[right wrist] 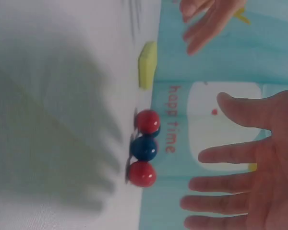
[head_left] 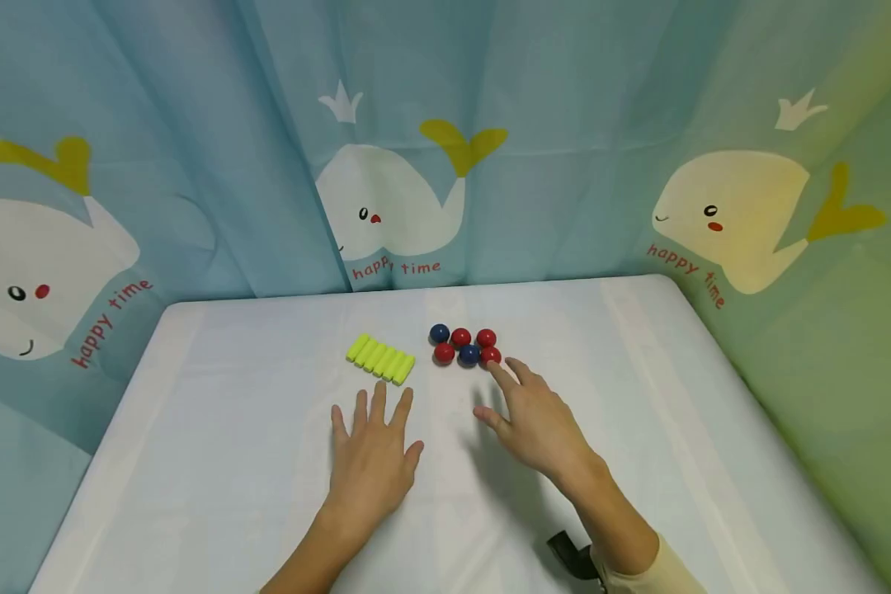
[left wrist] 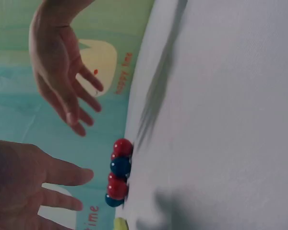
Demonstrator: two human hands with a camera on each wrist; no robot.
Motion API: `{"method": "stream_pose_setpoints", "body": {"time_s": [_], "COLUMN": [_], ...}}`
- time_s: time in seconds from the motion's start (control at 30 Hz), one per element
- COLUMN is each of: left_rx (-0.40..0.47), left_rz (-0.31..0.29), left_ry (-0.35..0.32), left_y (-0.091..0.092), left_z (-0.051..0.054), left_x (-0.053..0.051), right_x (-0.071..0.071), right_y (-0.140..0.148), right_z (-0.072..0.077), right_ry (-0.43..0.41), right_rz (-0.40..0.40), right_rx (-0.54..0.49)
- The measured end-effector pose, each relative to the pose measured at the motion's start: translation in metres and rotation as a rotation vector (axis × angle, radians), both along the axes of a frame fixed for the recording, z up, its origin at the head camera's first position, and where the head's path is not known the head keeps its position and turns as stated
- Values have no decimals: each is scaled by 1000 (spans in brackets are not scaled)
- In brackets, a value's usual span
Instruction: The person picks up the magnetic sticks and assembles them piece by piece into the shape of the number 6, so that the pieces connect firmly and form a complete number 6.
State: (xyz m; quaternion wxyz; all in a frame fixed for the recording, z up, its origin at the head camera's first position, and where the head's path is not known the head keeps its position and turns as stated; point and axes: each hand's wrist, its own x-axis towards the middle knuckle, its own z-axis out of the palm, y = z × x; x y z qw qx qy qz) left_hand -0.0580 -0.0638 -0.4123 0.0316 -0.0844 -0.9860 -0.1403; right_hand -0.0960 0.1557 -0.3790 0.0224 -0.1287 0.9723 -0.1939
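Observation:
In the head view my left hand [head_left: 371,466] is spread above the table, just short of a row of several yellow-green blocks [head_left: 380,359]. My right hand [head_left: 542,421] hovers with fingers extended beside a cluster of red and blue balls. The cluster stands in two rows: a blue ball [head_left: 439,333] at the back left, another blue ball [head_left: 469,355] in the front middle, and red balls [head_left: 444,354] in the other spots. Both wrist views show the hands raised off the surface, holding nothing. One fingertip of the right hand overlaps the front right red ball [head_left: 491,355] in the head view.
A white table [head_left: 230,462] lies under everything. Behind it and at its sides hangs a blue-green curtain [head_left: 564,82] printed with whales. A black strap-like piece [head_left: 570,554] shows at the right wrist, by a pale sleeve [head_left: 649,572].

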Motion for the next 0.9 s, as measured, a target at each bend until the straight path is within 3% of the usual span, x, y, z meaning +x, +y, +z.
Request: {"method": "stream_pose_setpoints", "body": {"time_s": [0.1, 0.2, 0.4, 0.63, 0.9], "left_rx": [44, 99, 199, 254, 260], "left_rz": [-5, 3, 34, 87, 125], "left_ry": [26, 21, -23, -5, 18], "left_y": [-3, -6, -9, -6, -1], "left_z": [-1, -2, -5, -15, -25], "left_x": [-7, -21, -53, -85, -102], "right_x": [-10, -25, -52, -70, -77], "right_y": [1, 2, 7, 11, 16], "right_z": [-3, -7, -20, -31, -39], "right_ry": [-50, -73, -61, -55, -85], "right_rz": [-29, -60, -88, -91, -117], "right_rx": [-21, -47, -75, -74, -79]}}
